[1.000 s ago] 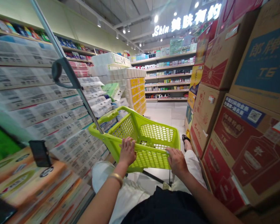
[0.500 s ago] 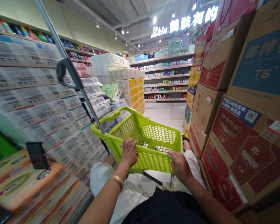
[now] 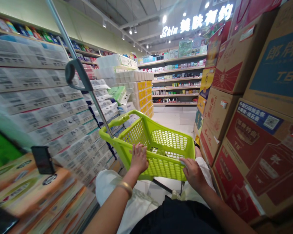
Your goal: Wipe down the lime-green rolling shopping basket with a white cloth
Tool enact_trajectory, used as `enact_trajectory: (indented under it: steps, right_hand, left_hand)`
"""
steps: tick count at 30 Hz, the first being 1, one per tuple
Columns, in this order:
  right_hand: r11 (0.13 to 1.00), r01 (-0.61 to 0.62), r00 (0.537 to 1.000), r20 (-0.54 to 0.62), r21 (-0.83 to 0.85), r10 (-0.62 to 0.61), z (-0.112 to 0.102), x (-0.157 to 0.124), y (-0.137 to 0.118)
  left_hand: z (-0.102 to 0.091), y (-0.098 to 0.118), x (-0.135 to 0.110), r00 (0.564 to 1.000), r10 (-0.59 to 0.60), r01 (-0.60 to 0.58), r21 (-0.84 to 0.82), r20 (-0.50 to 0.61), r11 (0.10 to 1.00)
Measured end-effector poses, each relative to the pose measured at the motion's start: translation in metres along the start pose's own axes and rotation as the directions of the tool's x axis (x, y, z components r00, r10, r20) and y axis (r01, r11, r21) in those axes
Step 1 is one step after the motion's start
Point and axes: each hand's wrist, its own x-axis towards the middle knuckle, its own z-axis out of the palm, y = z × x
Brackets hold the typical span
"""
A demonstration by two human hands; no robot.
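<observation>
A lime-green plastic shopping basket (image 3: 171, 139) on wheels stands in the aisle just in front of my knees. My left hand (image 3: 139, 158) is closed over the basket's near rim at the left, a gold bangle on its wrist. My right hand (image 3: 192, 172) grips the same near rim at the right. The basket's long grey pull handle (image 3: 80, 76) rises up and to the left, past a dark loop grip. I cannot see anything inside the basket. My legs in white trousers and one dark shoe (image 3: 196, 144) show below it.
Stacked tissue packs (image 3: 51, 110) wall the aisle on the left, toilet rolls (image 3: 127, 78) further on. Brown and red cartons (image 3: 246, 123) are piled high on the right. Shelves of bottles (image 3: 175, 84) close the far end under a lit "Skin" sign. The tiled floor (image 3: 175, 118) runs ahead.
The basket and both hands have shifted slightly to the right in view, and the pull handle has swung a little rightwards. Both hands keep their hold on the rim.
</observation>
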Motion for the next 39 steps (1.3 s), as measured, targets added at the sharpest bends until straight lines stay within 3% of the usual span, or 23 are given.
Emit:
enact_trajectory:
  steps: [11, 16, 19, 22, 26, 29, 32, 35, 39]
  right_hand:
    - [0.999, 0.005, 1.000, -0.011, -0.053, -0.005, 0.005, 0.006, 0.001]
    - [0.996, 0.002, 1.000, -0.008, -0.093, -0.003, 0.016, 0.014, -0.005]
    - [0.994, -0.009, 1.000, 0.024, -0.109, 0.012, 0.025, 0.018, -0.012]
    - [0.996, -0.016, 1.000, 0.025, -0.089, 0.019, 0.034, 0.024, -0.023]
    - [0.999, 0.030, 0.999, 0.030, 0.017, -0.031, 0.044, 0.030, -0.037]
    - [0.993, 0.045, 0.998, 0.050, 0.107, -0.050, 0.045, 0.031, -0.039]
    - [0.987, 0.093, 0.987, 0.116, 0.134, -0.109, 0.038, 0.033, -0.024]
    - [0.985, 0.140, 0.981, 0.120, 0.101, -0.152, 0.027, 0.036, 0.007]
    - [0.999, 0.044, 0.999, 0.025, 0.030, -0.045, 0.017, 0.041, 0.041]
  left_hand:
    - [0.002, -0.007, 0.032, 0.992, 0.073, -0.073, -0.003, 0.103, 0.997]
    - [0.002, -0.009, 0.051, 0.995, 0.032, -0.031, -0.013, 0.090, 0.999]
    - [0.005, 0.008, 0.048, 1.000, -0.027, 0.028, -0.071, 0.013, 0.997]
    - [0.014, 0.040, 0.032, 1.000, 0.011, -0.016, -0.236, -0.025, 0.972]
    - [0.027, 0.077, 0.008, 0.988, 0.134, -0.095, -0.402, 0.070, 0.911]
    - [0.029, 0.082, 0.002, 0.983, 0.128, -0.067, -0.386, 0.134, 0.920]
    - [0.025, 0.071, 0.005, 0.977, 0.149, -0.097, -0.307, 0.150, 0.947]
    - [0.026, 0.058, 0.010, 0.974, 0.179, -0.142, -0.238, 0.140, 0.961]
    - [0.037, 0.049, 0.013, 0.980, 0.156, -0.135, -0.163, 0.127, 0.977]
